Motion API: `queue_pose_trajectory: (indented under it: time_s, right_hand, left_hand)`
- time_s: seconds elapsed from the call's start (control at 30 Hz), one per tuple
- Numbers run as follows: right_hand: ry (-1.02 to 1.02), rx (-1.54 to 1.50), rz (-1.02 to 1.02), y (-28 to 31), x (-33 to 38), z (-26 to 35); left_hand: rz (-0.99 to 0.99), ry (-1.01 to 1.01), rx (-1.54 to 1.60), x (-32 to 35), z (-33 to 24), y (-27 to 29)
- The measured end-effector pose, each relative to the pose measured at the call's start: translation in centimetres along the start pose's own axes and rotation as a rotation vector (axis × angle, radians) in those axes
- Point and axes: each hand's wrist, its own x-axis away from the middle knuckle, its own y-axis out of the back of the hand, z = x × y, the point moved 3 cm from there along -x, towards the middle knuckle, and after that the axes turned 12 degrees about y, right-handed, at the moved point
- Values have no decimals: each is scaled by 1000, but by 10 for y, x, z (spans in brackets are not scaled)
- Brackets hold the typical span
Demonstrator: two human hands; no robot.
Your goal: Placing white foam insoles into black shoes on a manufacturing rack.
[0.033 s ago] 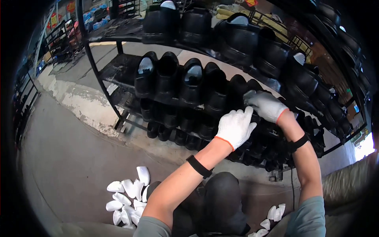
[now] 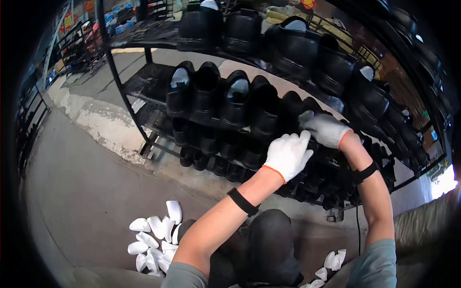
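Observation:
Both my hands wear white knit gloves with orange cuffs and are at the middle shelf row of black shoes [image 2: 234, 108]. My left hand [image 2: 288, 152] is bent over the heel end of a dark shoe, thumb and index finger toward the right, the other fingers curled. Just above and to its right, my right hand [image 2: 327, 129] reaches in with its fingers bent down and leftward; its fingertips look grey and slightly blurred. What lies under those fingertips is hidden. Some shoes nearby have a white insert [image 2: 238, 88] showing in the opening.
A black metal rack [image 2: 116, 77] holds several rows of black shoes, the top row [image 2: 294, 48] above my hands. Loose white curved pieces [image 2: 140, 224] lie on the floor at lower left, and more white pieces [image 2: 331, 260] at lower right. A dark cable [image 2: 358, 228] hangs by my right arm.
The rack and shoes sit slightly further right in the view. My right hand's fingers have shifted a little; my left hand stays almost where it was.

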Motion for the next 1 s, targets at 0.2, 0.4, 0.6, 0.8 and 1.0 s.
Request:
queue_pose_trajectory:
  time_s: [0.2, 0.4, 0.6, 0.8, 1.0]
  right_hand:
    - [107, 9, 254, -52, -20, -100]
    - [-364, -216, -189, 3, 0, -22]
    - [63, -318, -381, -58, -45, 194]
    - [963, -279, -27, -353, -245, 337]
    - [796, 191, 245, -530, -335, 436]
  left_hand:
    - [171, 139, 173, -6, -14, 4]
    - [-84, 110, 205, 93, 36, 21]
    - [-199, 947, -231, 326, 285, 71]
    - [27, 1338, -333, 523, 413, 28]
    - [35, 1605, -427, 585, 408, 20]
